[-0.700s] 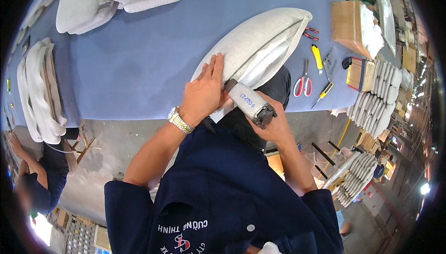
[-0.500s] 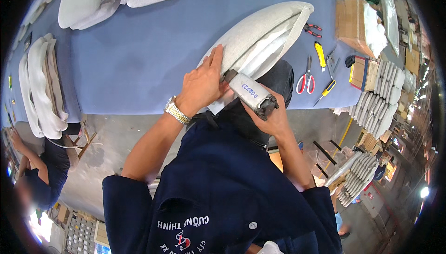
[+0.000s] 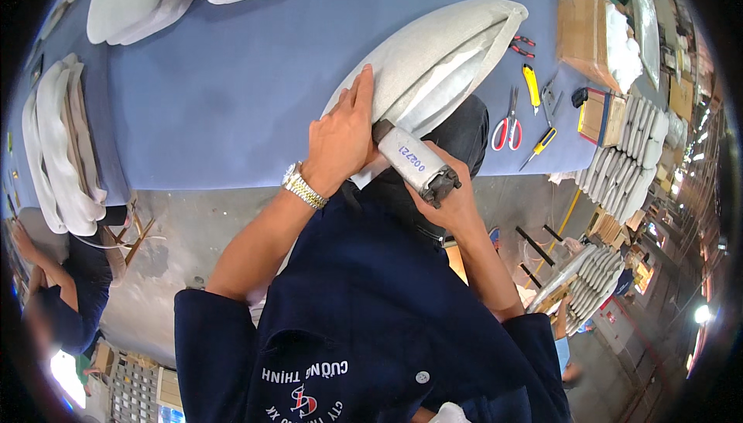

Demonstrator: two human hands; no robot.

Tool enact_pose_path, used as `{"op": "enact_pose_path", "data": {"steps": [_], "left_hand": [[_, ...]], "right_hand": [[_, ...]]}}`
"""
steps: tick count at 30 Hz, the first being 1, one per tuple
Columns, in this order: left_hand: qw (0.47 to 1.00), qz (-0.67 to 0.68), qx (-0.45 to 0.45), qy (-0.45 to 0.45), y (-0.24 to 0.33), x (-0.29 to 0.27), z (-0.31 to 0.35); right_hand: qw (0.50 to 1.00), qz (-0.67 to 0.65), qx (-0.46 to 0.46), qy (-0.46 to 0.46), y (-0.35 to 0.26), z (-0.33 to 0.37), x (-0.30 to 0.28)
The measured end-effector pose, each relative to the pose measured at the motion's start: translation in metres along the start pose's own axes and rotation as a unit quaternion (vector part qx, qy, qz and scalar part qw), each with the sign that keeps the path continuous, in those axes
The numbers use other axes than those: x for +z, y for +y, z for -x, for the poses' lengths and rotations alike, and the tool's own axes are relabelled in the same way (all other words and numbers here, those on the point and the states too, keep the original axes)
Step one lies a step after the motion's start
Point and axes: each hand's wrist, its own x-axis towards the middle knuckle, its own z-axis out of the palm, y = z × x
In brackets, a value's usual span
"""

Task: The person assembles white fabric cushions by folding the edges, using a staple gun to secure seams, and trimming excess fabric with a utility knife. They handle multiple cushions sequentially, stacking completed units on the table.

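A pale grey fabric-covered cushion [image 3: 410,55] lies tilted at the table's near edge, its white filling showing along an open side. My left hand [image 3: 340,133] lies on the near left end of its cover, fingers stretched out; the thumb is mostly hidden. In my right hand [image 3: 453,187] is a grey staple gun [image 3: 412,156], the fingers wrapped round its handle beneath the body. Its nose meets the cushion's lower edge beside my left hand; the exact contact point is hidden.
Right of the cushion lie red-handled pliers [image 3: 522,46], a yellow cutter [image 3: 531,86], scissors [image 3: 507,125] and a yellow screwdriver [image 3: 542,144]. A cardboard box [image 3: 582,32] stands behind them. Grey padded pieces [image 3: 66,144] are stacked at left, near another person [image 3: 62,299].
My view has shifted slightly. Both hands, the staple gun and the cushion keep nearly the same places relative to each other; the left hand has turned a little more upright.
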Motion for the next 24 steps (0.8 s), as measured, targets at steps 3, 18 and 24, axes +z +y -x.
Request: {"op": "enact_pose_path", "data": {"steps": [3,18,24], "left_hand": [[0.996,0.016,-0.012,-0.091,0.007,-0.022,-0.004],[0.988,0.025,-0.036,-0.15,-0.017,-0.031,0.014],[0.99,0.005,-0.032,-0.136,-0.021,-0.026,0.016]], "right_hand": [[1.0,-0.013,-0.021,0.018,0.01,0.002,0.004],[0.996,0.04,-0.054,0.054,0.004,0.003,0.011],[0.999,-0.001,-0.049,0.02,0.008,0.008,0.007]]}}
